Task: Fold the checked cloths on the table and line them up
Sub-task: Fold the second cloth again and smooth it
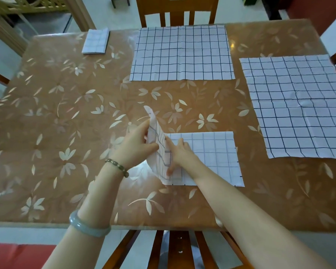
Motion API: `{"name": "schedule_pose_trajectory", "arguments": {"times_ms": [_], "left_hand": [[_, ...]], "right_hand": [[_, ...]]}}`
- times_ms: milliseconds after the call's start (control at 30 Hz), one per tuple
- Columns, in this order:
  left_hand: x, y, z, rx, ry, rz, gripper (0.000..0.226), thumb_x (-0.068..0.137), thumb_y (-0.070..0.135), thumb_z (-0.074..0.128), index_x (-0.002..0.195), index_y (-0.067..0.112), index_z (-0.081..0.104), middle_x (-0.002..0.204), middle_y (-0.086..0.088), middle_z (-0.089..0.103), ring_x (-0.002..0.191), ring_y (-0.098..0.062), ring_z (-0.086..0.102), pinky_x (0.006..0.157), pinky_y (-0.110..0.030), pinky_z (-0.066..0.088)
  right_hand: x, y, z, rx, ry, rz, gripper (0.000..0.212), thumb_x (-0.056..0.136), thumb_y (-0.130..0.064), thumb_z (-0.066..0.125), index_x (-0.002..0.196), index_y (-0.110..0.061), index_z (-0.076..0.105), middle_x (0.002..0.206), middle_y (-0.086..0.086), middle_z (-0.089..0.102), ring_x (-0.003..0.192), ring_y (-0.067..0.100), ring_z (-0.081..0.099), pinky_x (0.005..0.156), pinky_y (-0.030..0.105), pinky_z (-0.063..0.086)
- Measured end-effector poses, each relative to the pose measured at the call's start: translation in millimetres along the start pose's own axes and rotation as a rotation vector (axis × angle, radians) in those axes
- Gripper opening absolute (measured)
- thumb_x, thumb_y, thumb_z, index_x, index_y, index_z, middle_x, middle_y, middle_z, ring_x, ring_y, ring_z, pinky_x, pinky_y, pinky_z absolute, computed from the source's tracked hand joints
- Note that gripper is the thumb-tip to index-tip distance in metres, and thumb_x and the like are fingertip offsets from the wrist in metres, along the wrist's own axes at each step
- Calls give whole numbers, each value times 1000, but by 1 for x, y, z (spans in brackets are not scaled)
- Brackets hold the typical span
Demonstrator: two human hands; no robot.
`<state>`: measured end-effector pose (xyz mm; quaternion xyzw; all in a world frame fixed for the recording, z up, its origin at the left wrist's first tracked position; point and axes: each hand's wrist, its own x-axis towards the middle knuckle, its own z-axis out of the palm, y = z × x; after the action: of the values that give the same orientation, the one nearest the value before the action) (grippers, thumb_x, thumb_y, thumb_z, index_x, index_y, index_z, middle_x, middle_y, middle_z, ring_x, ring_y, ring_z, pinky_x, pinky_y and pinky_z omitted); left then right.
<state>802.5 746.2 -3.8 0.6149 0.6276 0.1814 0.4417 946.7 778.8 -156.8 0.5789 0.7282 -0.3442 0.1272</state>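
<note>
The left hand (138,145) pinches the lifted flap of the half-folded white black-checked cloth (211,154) — the right hand (179,155) presses flat on it, fingers straight. It lies on the orange floral desk (66,117).

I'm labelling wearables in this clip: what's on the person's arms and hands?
No sleeves show; both forearms are bare. Behind the left hand sits a dark beaded bracelet at the wrist, and a smooth pale grey-green bangle further up the forearm. The right hand and arm wear nothing visible.
</note>
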Motion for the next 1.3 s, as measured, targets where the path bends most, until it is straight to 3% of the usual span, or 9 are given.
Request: {"name": "schedule_pose_trajectory", "arguments": {"times_ms": [100,167,300,433,733,867,967,1033,1300], "left_hand": [[5,6,15,29,12,-6,38,73,16,55,111,18,54,101,-6,64,94,-25,62,84,-47,53],[10,11,29,48,27,-9,38,78,9,56,115,19,52,100,-11,64,90,-26,61,80,-42,53],[21,26,70,58,-24,33,64,83,6,56,141,23,34,85,0,56,67,-7,53,61,-15,43],[40,38,128,71,-81,45,53,84,4,53,135,9,37,81,1,50,74,-15,51,63,-25,42],[58,31,191,33,-209,16,67,89,31,61,144,10,29,127,-8,43,109,-25,53,83,-29,41],[65,-16,164,204,57,83,51,94,32,51,138,7,43,133,-10,47,118,-28,49,99,-34,38],[67,-60,148,445,147,121,58,95,38,38,140,2,39,144,-15,42,131,-33,39,108,-38,30],[65,-79,149,549,66,147,70,95,48,30,150,5,21,157,-9,22,144,-26,20,117,-37,14],[79,-100,164,756,14,126,88,83,69,-3,153,15,-1,160,-3,-4,144,-13,-13,117,-36,-12]], "right_hand": [[-3,9,-9,162,-54,-19,127,59,-39,87,150,-34,-1,143,18,21,132,36,27,103,47,34],[-12,26,-19,610,-49,6,110,68,-29,84,151,-27,13,137,16,37,124,29,43,103,43,40],[-47,71,-39,1394,220,103,27,90,-18,63,115,-9,58,108,14,62,97,24,61,87,34,51],[-76,100,-60,1709,268,154,38,94,-39,53,104,-3,63,91,10,66,88,24,64,82,40,54],[-79,126,-54,1292,486,404,9,82,-11,62,74,-6,65,65,4,54,64,18,52,59,28,44],[-63,137,-42,1095,546,441,28,76,-6,57,56,-15,40,56,2,28,52,14,24,50,23,20],[-56,144,-35,949,608,457,14,80,-4,57,70,-13,55,63,1,44,55,12,37,44,15,26],[-51,147,-32,888,648,508,11,81,-11,63,90,-17,65,79,-5,60,74,13,56,60,21,44],[-50,150,-25,917,753,515,27,86,-6,59,107,-15,46,75,-8,55,70,10,55,59,23,42]]}}
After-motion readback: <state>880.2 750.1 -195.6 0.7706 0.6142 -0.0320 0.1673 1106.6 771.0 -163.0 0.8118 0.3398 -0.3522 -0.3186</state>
